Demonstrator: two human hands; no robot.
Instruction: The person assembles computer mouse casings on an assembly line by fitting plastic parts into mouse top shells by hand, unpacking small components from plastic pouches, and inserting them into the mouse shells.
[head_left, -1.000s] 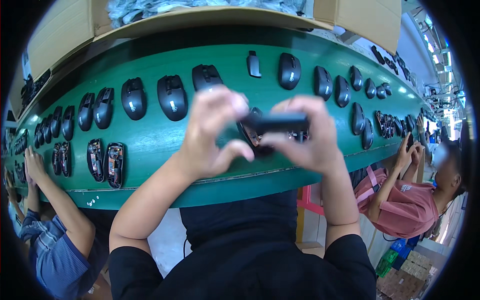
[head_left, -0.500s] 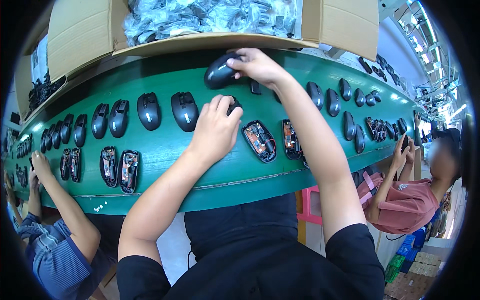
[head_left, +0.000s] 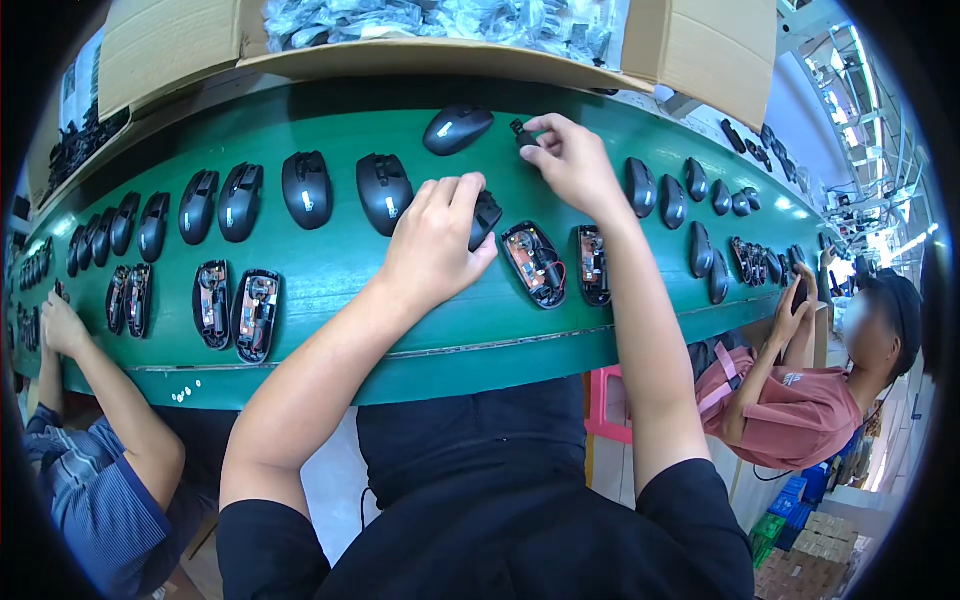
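My left hand (head_left: 432, 240) is closed around a black mouse part (head_left: 486, 218), partly hidden under its fingers. Pinched between the thumb and fingertips of my right hand (head_left: 572, 165) is a small black plastic piece (head_left: 522, 132). A dark mouse cover (head_left: 458, 130) lies on the green table between the two hands, toward the far side. Just left of my left hand rests another mouse cover (head_left: 384, 195). Nearer me, an opened mouse base (head_left: 534, 265) shows its circuit board and red wire, and a second base (head_left: 594, 265) sits beside it, close under my right forearm.
The green table (head_left: 330, 290) carries rows of mouse covers (head_left: 306, 190) and opened bases (head_left: 256, 315) on both sides. A cardboard box (head_left: 450, 52) of bagged parts stands along the far edge. Co-workers work at left (head_left: 100, 470) and right (head_left: 800, 410).
My right hand has let go of the mouse cover, now lying on the table, and moved right to the small black piece. My left hand stays on its part. The view has shifted slightly.
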